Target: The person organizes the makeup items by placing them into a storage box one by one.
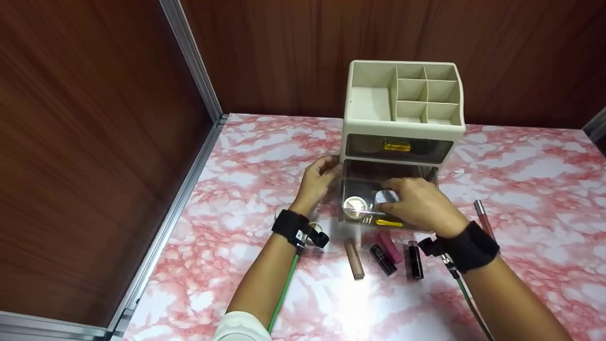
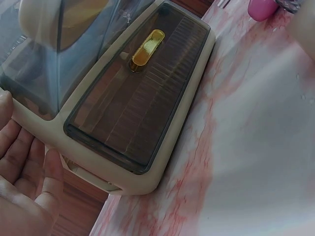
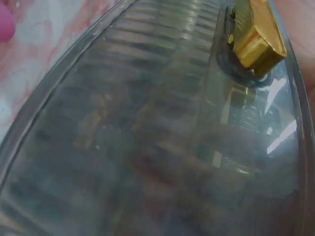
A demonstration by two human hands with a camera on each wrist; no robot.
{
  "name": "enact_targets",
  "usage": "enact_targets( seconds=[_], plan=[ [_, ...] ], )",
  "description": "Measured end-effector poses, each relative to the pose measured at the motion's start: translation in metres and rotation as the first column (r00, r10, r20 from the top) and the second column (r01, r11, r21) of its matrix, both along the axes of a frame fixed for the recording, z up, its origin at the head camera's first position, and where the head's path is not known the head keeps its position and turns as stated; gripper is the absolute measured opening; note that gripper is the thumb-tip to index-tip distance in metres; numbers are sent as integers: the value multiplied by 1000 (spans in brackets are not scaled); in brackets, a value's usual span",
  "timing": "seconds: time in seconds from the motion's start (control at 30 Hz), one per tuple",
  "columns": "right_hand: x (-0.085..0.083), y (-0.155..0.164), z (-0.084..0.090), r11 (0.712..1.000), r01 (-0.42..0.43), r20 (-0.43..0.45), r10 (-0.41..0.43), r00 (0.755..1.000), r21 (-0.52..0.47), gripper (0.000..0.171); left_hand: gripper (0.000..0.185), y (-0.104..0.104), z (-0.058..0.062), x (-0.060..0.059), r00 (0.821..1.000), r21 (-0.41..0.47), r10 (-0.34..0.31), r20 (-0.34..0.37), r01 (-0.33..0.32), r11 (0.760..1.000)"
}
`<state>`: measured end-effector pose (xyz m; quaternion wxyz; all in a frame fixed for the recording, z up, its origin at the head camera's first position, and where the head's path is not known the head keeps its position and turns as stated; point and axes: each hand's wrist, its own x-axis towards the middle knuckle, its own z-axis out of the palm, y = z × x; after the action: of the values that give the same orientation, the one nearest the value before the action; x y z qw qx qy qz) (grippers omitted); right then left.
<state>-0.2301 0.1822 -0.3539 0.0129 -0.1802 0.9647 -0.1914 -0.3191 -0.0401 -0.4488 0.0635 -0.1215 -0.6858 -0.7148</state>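
A cream organiser stands on the marble-patterned table, with open compartments on top and two smoky drawers. Its lower drawer is pulled out, gold handle at the front. Over this drawer my right hand pinches a small round silver compact. Another round compact lies inside the drawer. With straight fingers, my left hand rests against the organiser's left side; the palm shows beside it. The upper drawer is closed, its gold handle visible. The right wrist view is filled by a drawer front and a gold handle.
Several lipstick tubes lie in front of the drawer: a tan one, a black one, a pink one and a dark one. A lip gloss lies to the right. Wooden walls close off the back and left.
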Motion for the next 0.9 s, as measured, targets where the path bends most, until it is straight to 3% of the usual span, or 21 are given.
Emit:
enact_targets(
  seconds=[0.3, 0.53, 0.9],
  plan=[
    [-6, 0, -4, 1000, -27, 87, 26, 996, 8, 52, 21, -1, -1, 0, 1000, 4, -4, -7, 4, 1000],
    [-7, 0, -3, 1000, 0, 138, 1, 990, -5, 52, 21, 0, 3, 3, 1000, -14, 6, 2, -6, 1000],
    [-9, 1, -9, 999, -3, 122, 8, 993, -40, 35, 23, -1, -1, 0, 1000, -31, 7, 17, -7, 999]
  ],
)
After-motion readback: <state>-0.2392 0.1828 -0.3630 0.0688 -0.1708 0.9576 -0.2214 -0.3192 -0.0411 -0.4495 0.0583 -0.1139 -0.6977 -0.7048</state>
